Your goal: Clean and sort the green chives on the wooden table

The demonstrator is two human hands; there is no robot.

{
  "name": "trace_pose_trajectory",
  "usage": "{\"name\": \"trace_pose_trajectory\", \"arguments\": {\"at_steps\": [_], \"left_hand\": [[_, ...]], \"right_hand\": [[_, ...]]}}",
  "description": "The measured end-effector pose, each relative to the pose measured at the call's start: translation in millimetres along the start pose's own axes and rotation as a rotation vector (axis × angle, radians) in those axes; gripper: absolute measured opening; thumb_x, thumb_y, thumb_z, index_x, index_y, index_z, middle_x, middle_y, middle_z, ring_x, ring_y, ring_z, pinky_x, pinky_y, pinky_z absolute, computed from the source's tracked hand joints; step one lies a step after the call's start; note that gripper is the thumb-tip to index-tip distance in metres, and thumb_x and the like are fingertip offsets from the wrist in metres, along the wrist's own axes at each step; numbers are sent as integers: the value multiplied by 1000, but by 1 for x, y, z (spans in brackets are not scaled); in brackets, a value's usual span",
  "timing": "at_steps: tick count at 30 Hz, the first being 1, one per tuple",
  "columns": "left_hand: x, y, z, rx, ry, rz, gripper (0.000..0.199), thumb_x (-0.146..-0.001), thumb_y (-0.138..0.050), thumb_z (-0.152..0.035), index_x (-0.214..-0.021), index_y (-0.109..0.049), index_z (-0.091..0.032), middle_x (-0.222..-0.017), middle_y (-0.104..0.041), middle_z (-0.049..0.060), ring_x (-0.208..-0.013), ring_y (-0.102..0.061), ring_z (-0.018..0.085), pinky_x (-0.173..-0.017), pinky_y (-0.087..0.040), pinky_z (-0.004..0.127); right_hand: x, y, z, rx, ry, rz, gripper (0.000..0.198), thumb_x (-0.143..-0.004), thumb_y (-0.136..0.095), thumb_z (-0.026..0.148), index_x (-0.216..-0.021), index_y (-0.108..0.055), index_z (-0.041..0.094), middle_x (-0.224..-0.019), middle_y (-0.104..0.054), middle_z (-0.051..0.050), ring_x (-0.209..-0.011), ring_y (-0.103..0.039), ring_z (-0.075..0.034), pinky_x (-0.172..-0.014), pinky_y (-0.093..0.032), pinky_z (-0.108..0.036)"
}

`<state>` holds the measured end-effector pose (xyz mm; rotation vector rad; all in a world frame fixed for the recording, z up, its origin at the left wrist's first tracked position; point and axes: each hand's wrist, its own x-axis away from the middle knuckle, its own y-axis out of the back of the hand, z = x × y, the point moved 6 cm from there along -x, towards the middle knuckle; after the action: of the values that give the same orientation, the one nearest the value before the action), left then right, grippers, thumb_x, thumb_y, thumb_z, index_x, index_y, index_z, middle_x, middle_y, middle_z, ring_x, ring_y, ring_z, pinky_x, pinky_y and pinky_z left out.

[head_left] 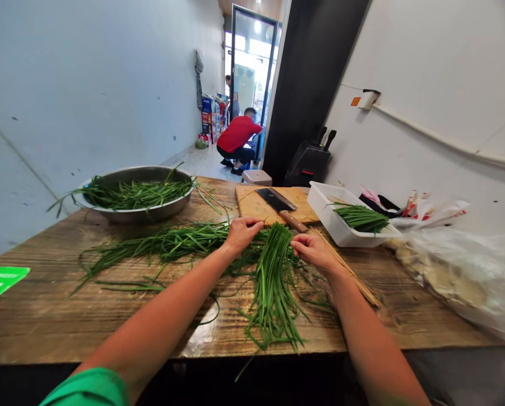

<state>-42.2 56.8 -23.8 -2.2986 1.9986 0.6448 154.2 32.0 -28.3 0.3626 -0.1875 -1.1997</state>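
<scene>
A bundle of long green Chinese chives (273, 276) lies lengthwise before me, its even ends pointing away and its loose tips towards the table's front edge. My left hand (243, 235) is just left of those even ends, thumb and forefinger pinched together; what they hold is too small to make out. On the bundle's right side, my right hand (314, 251) has curled fingers close against the chives, and its grip is hidden. A heap of loose chives (185, 239) spreads out to the left. Thin bamboo skewers (354, 276) lie beside and partly under my right forearm.
Behind my hands, a cleaver (277, 199) rests on a wooden cutting board (246, 200). A metal basin (151, 214) of chives stands left. To the right are a white plastic tub (345, 234) with bundled chives and a clear plastic bag (459, 270). A person in red (238, 135) squats by the door.
</scene>
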Motion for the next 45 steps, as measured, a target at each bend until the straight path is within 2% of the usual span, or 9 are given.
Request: {"name": "trace_pose_trajectory", "arguments": {"at_steps": [12,20,24,28,34,36,39,42,45], "left_hand": [[0,1,0,25,14,-16,29,-64,-64,-34,-81,-71,-13,-81,-70,7,-76,-63,19,-74,-47,30],[1,-2,2,132,71,-11,28,-61,-67,-34,-79,-71,-13,-78,-70,7,-73,-62,18,-74,-46,31],[5,-11,1,117,75,130,25,-61,-66,-33,-76,-71,-13,-77,-70,6,-72,-62,18,-73,-46,29],[7,-16,-11,-21,-24,290,28,-66,-59,-36,-81,-71,-15,-81,-70,2,-76,-61,17,-74,-45,25],[-12,37,-12,-273,43,-67,31,-68,-51,-38,-68,-68,-13,-61,-65,2,-58,-55,13,-56,-39,21],[-17,52,-8,-368,97,10,27,-66,-51,-36,-58,-65,-14,-51,-60,1,-51,-51,12,-50,-35,21],[-20,72,4,-667,196,260,24,-58,-56,-33,-40,-56,-17,-38,-49,1,-46,-48,13,-47,-32,22],[-20,99,13,-954,297,303,23,-52,-61,-32,-36,-53,-18,-39,-50,3,-54,-53,17,-52,-35,23],[-20,113,15,-1064,339,320,21,-52,-63,-36,-42,-57,-19,-48,-57,6,-66,-58,21,-60,-38,25]], "right_hand": [[-1,-1,-3,4,-2,-4,26,-73,-53,39,-61,-53,16,-49,-48,4,-37,-29,-3,-35,-17,-18],[1,-5,2,11,6,22,28,-74,-52,39,-57,-50,17,-41,-36,7,-35,-26,-4,-36,-16,-19],[-2,-6,-2,29,18,12,27,-74,-52,38,-59,-51,17,-42,-37,7,-36,-27,-4,-36,-17,-19],[-3,-4,-2,8,16,-4,28,-72,-54,40,-58,-50,16,-42,-39,7,-36,-28,-4,-37,-17,-19],[-2,7,-6,-76,-60,-7,28,-68,-57,43,-62,-51,16,-47,-46,6,-35,-27,-2,-35,-15,-18],[-2,9,-11,-77,-80,17,28,-68,-57,42,-61,-50,16,-46,-45,6,-34,-27,-2,-35,-15,-18],[-3,11,-15,-71,-99,32,28,-68,-58,41,-62,-51,15,-46,-46,6,-33,-27,-1,-34,-14,-18],[-2,12,-16,-95,-124,28,28,-67,-59,42,-64,-52,15,-48,-48,6,-32,-27,-1,-34,-13,-18],[0,14,-15,-112,-145,39,28,-66,-60,42,-66,-51,15,-48,-49,6,-31,-26,-1,-33,-12,-18]]}}
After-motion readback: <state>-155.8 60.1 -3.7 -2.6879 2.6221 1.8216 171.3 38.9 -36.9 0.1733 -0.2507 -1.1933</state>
